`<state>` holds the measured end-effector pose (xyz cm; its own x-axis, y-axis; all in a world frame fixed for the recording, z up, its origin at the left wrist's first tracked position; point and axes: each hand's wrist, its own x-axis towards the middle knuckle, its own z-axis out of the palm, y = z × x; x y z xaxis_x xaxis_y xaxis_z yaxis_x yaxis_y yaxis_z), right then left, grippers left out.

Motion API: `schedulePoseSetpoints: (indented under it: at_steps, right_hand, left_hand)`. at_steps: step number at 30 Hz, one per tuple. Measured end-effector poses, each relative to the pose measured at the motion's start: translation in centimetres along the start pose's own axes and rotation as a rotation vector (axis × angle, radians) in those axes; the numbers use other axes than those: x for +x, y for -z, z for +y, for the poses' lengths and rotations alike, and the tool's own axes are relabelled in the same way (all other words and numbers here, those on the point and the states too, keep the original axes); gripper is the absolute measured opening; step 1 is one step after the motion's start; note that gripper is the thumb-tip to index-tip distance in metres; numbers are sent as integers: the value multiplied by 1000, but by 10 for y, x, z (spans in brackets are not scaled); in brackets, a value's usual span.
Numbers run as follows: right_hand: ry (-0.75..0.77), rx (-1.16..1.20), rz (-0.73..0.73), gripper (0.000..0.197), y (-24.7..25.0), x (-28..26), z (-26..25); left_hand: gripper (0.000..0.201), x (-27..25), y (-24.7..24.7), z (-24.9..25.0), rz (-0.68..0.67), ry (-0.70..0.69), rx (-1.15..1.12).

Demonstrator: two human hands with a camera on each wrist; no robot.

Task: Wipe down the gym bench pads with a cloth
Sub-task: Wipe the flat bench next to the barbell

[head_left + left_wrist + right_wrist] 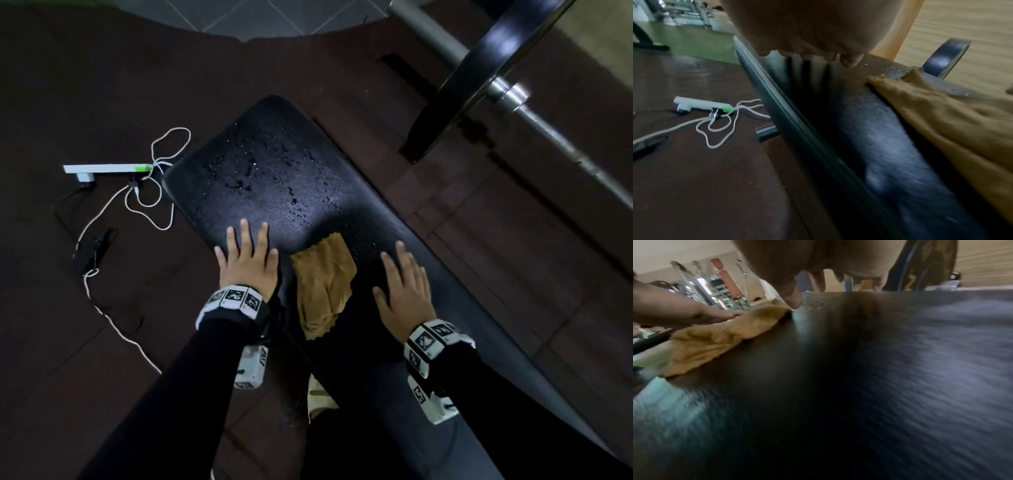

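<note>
A black bench pad (pixel 270 178) runs from upper left to lower right, with water droplets (pixel 260 164) scattered over its far end. A crumpled tan cloth (pixel 323 284) lies on the pad between my hands, held by neither. My left hand (pixel 248 260) lies flat on the pad just left of the cloth, fingers straight and spread. To the cloth's right my right hand (pixel 404 287) is flat too, fingers straight. The left wrist view shows the cloth (pixel 953 123) beside the pad's edge (pixel 797 123). In the right wrist view the cloth (pixel 721 339) lies left of my right hand's thumb (pixel 793 295).
A white power strip (pixel 108 169) with looping white cable (pixel 154 192) and a dark adapter (pixel 90 251) lie on the dark floor left of the bench. A barbell (pixel 561 137) with a black weight plate (pixel 479 78) crosses the upper right, close to the bench.
</note>
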<state>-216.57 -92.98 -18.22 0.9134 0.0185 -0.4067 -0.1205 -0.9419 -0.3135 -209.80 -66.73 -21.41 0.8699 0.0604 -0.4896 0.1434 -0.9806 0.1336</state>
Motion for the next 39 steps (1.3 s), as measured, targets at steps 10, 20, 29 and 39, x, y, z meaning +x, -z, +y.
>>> schedulePoseSetpoints:
  at_steps: [10,20,29,39]
  right_hand:
    - [202,-84,-198,68,-22,33,-63]
    - [239,-183,-96,58,-37,-3,-69]
    - [317,-208,-75,60,-25,88,-90]
    - [187,-270,37,56,8,101,-16]
  left_hand:
    - [70,10,-11,-12,70,12,82]
    - [65,14,-6,-8,-42,49,51]
    - [66,13,-4,-7,-59,56,79]
    - [67,10,0,-2,-56,71,75]
